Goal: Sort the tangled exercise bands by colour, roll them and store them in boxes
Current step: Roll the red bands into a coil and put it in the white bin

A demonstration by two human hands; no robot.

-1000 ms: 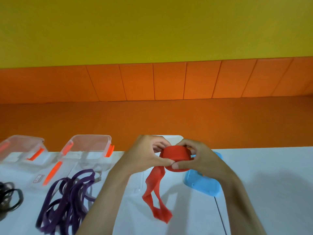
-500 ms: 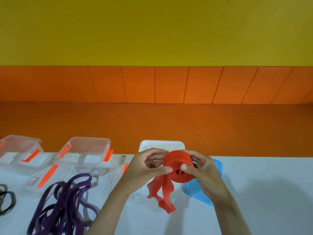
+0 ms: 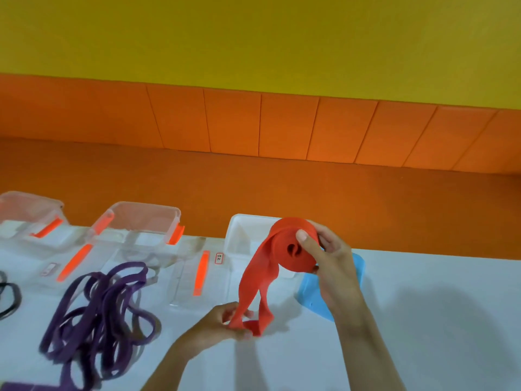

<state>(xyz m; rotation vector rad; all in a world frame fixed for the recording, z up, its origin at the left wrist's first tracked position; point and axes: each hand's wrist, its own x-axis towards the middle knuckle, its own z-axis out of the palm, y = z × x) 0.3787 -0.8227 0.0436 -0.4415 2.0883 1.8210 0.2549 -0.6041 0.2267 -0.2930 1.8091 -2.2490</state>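
- Gripping the rolled part of the red band (image 3: 282, 258), the right hand (image 3: 332, 266) holds it up over the table (image 3: 437, 320). The thumb presses on the roll's flat face and the fingers curl round its far side.
- From the roll a loose tail of the same band hangs down toward the near edge, twisted and ending in a folded loop.
- The left hand (image 3: 220, 325) pinches that loop between thumb and curled fingers, low over the table top. Whether the loop touches the top I cannot tell.
- A white box (image 3: 239, 230) stands open at the far edge, right behind the roll.
- A blue lid (image 3: 310, 297) lies flat on the table under the right wrist, partly hidden by it.
- Two clear boxes (image 3: 141, 218) with orange clasps stand side by side along the far edge, toward the far left corner.
- Clear lids (image 3: 186, 277) with orange strips lie flat in front of them.
- Purple bands (image 3: 98, 311) lie in a tangled heap on the left part of the table, reaching to the near edge.
- A black band (image 3: 10, 294) shows at the left edge, cut off by the frame.
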